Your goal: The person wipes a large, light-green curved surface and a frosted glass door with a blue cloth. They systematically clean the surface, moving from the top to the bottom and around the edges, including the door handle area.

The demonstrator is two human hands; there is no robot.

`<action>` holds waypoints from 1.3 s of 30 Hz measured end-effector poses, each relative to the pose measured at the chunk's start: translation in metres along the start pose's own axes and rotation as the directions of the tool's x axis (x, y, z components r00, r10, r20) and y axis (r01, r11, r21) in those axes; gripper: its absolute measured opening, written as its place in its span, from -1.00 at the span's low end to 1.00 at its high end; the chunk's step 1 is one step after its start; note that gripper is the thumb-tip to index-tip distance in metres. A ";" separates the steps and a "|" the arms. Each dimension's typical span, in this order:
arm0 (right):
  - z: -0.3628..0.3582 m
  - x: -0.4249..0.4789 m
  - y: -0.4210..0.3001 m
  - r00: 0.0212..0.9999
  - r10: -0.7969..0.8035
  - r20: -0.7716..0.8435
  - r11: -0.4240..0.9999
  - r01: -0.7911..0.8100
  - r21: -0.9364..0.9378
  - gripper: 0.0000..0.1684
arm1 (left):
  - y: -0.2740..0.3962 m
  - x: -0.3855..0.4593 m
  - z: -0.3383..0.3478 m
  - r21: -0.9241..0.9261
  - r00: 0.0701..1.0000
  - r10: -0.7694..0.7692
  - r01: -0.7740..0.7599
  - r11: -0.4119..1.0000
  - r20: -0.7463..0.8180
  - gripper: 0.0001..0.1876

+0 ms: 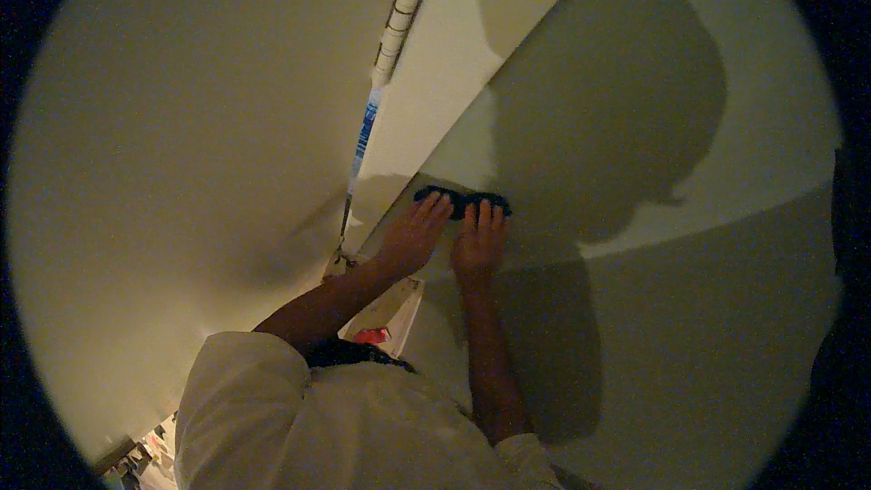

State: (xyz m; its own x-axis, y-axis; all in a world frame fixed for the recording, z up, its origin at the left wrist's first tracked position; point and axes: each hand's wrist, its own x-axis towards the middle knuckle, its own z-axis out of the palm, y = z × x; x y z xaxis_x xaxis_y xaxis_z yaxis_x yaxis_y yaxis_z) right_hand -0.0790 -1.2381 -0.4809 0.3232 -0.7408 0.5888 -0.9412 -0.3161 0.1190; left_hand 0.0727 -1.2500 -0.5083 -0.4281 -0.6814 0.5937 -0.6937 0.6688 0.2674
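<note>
Both hands are on one long, narrow, dark item (463, 203), perhaps a smoothing brush or folded cloth, which lies flat against a pale surface (463, 143). The fingers of my left hand (415, 231) bend over its left half. My right hand (480, 245) has its fingers over the right half, close beside the left one. The thumbs and the item's underside cannot be made out. A slanting edge between a brighter and a darker pale area runs from just left of the item up to the top right.
A pale roll with dark bands (395, 30) stands beyond, above a narrow blue-patterned strip (366, 129). Below my left forearm, a red item (372, 335) lies on a light board or ledge (406, 313). A large plain surface (170, 150) fills the left. Clutter shows at bottom left. Shadows cover the right.
</note>
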 end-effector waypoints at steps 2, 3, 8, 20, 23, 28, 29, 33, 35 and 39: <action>-0.018 0.026 -0.002 1.000 0.024 -0.011 0.997 -0.024 -0.074 -0.57 | 0.013 0.026 -0.018 -0.005 0.998 -0.037 0.037 0.999 -0.049 -0.52; -0.031 0.039 -0.003 0.999 0.036 -0.013 0.993 -0.037 -0.108 -0.57 | 0.022 0.038 -0.030 -0.009 0.996 -0.058 0.058 0.998 -0.070 -0.53; -0.082 0.110 0.006 0.899 -0.005 -0.439 1.000 0.009 0.006 -0.46 | 0.030 0.098 -0.099 -0.050 0.917 0.058 -0.084 0.995 -0.395 -0.53; -0.061 0.155 -0.043 0.902 -0.008 -0.432 0.978 0.097 0.184 -0.39 | -0.022 0.069 -0.124 0.084 0.934 -0.065 0.101 0.991 -0.353 -0.49; -0.028 0.128 -0.054 0.922 0.045 -0.383 0.972 0.048 0.230 -0.36 | -0.034 0.044 -0.104 0.123 0.961 -0.089 0.125 0.984 -0.263 -0.52; 0.010 0.098 -0.053 0.945 -0.005 -0.327 0.978 0.073 0.198 -0.37 | -0.038 0.037 -0.082 0.094 0.932 -0.078 0.119 0.988 -0.355 -0.52; 0.007 0.099 -0.050 0.949 -0.015 -0.315 0.979 0.077 0.187 -0.36 | -0.037 0.043 -0.083 0.069 0.929 -0.069 0.101 0.992 -0.362 -0.51; -0.050 0.146 -0.047 0.919 -0.022 -0.393 0.969 0.117 0.219 -0.35 | -0.031 0.087 -0.119 0.090 0.910 -0.048 0.093 0.992 -0.411 -0.51; -0.077 0.174 -0.047 0.896 -0.039 -0.443 0.975 0.130 0.179 -0.35 | -0.032 0.110 -0.138 0.097 0.871 -0.020 0.078 0.992 -0.491 -0.50; -0.081 0.175 -0.041 0.930 -0.057 -0.362 0.986 0.109 0.126 -0.33 | -0.030 0.113 -0.135 0.089 0.844 -0.019 0.080 0.993 -0.537 -0.50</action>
State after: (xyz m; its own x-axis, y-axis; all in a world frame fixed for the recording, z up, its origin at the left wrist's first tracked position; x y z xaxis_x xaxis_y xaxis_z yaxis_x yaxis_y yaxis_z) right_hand 0.0084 -1.3064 -0.3179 0.3188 -0.4565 0.8307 -0.8805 -0.4670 0.0812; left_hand 0.1237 -1.3069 -0.3471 -0.0367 -0.4282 0.9029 -0.7746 0.5831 0.2450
